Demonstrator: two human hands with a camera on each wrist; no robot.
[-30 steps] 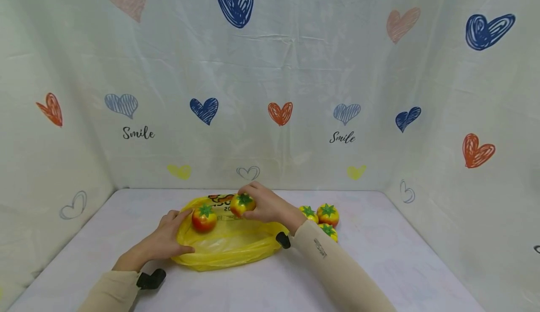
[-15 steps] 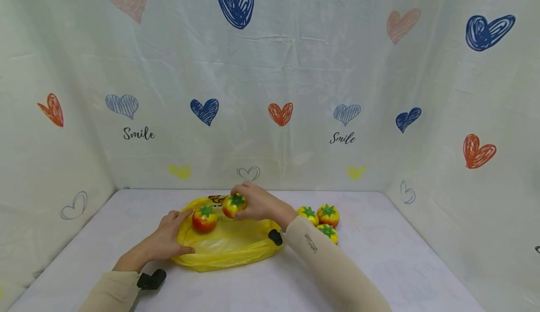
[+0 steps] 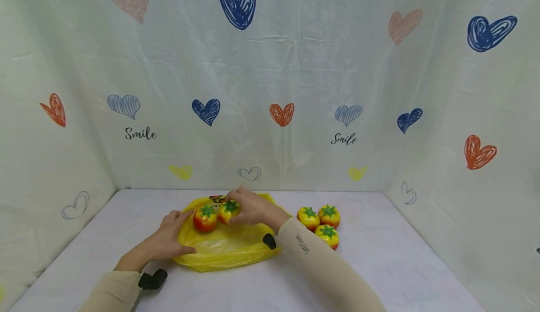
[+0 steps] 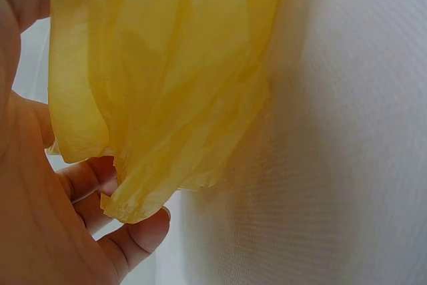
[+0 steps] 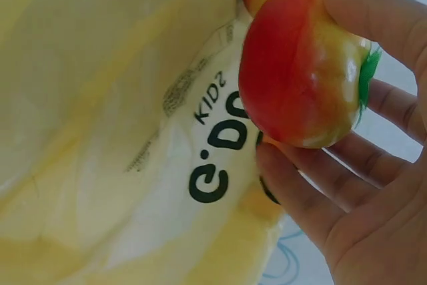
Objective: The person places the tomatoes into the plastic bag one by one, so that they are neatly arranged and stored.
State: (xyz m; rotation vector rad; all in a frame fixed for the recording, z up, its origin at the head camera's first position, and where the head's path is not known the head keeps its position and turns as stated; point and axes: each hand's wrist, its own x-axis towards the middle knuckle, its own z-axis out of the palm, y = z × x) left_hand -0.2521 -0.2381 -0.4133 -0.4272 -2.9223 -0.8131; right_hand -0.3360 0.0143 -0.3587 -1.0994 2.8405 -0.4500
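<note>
A yellow plastic bag [image 3: 228,260] lies on the table with its mouth spread open; dark print [image 5: 227,128] shows on it in the right wrist view. My left hand [image 3: 164,240] rests at the bag's left rim, thumb and fingers spread wide. In the left wrist view the crumpled bag edge [image 4: 173,98] hangs across its fingers. One red-and-yellow toy tomato [image 3: 205,219] with a green star-shaped top sits in the bag's left part. Right beside it, my right hand [image 3: 255,209] grips a second toy tomato [image 5: 293,71] between thumb and fingers, low over the bag.
Three more toy tomatoes [image 3: 326,235] stand grouped on the white table [image 3: 379,255] right of the bag, near the right forearm. A pale curtain [image 3: 303,82] printed with hearts closes off the back and both sides.
My right hand has carried its toy tomato left and slightly down, up to the one in the bag. The left hand has stayed at the rim.
</note>
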